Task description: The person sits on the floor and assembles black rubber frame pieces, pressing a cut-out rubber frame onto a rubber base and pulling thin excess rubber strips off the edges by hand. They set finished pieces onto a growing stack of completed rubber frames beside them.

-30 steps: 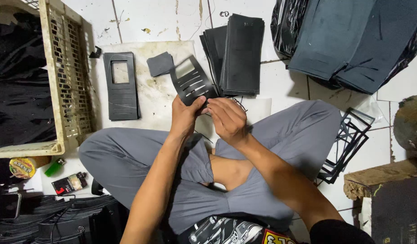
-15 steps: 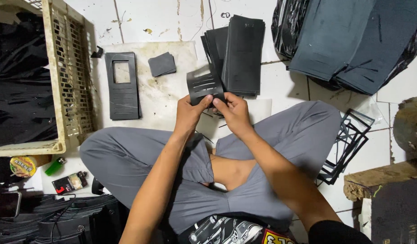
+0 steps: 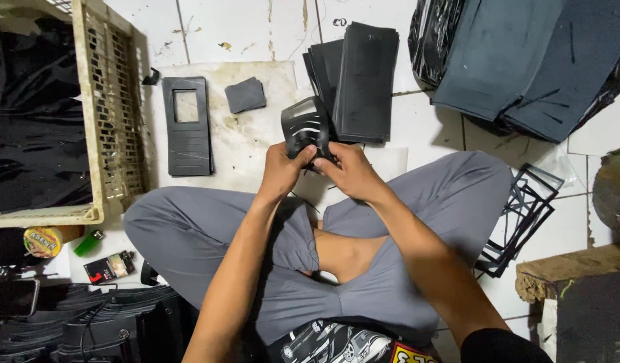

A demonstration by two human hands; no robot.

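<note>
Seated cross-legged on the tiled floor (image 3: 592,134), the person holds a black die-cut foam sheet (image 3: 303,124) up in front of both knees, just above the pale work board (image 3: 256,134) that lies on the tiles. The left hand (image 3: 281,169) has its grip clenched on the sheet's lower left corner, thumb on top; the right hand (image 3: 350,168) pinches the lower right edge, its fingertips closed on the same piece. The sheet curls back over the fingers and shows cut slots and a window, so it looks thin, light and floppy rather than stiff; it would likely tear at the narrow bridges between the slots if pulled hard, and the safest hold seems to be the solid border, as both hands have it now. Just beyond the hands stands a stack of uncut black sheets (image 3: 363,81), leaning over a second, darker pile. On the board lie a finished flat panel with a rectangular window (image 3: 187,128) and a small square offcut (image 3: 245,95), well apart from the hands. A cream plastic crate (image 3: 111,114) holding black material sits at the person's left, and a heap of leftover cut-out frames (image 3: 525,208) lies beside the right knee.
</note>
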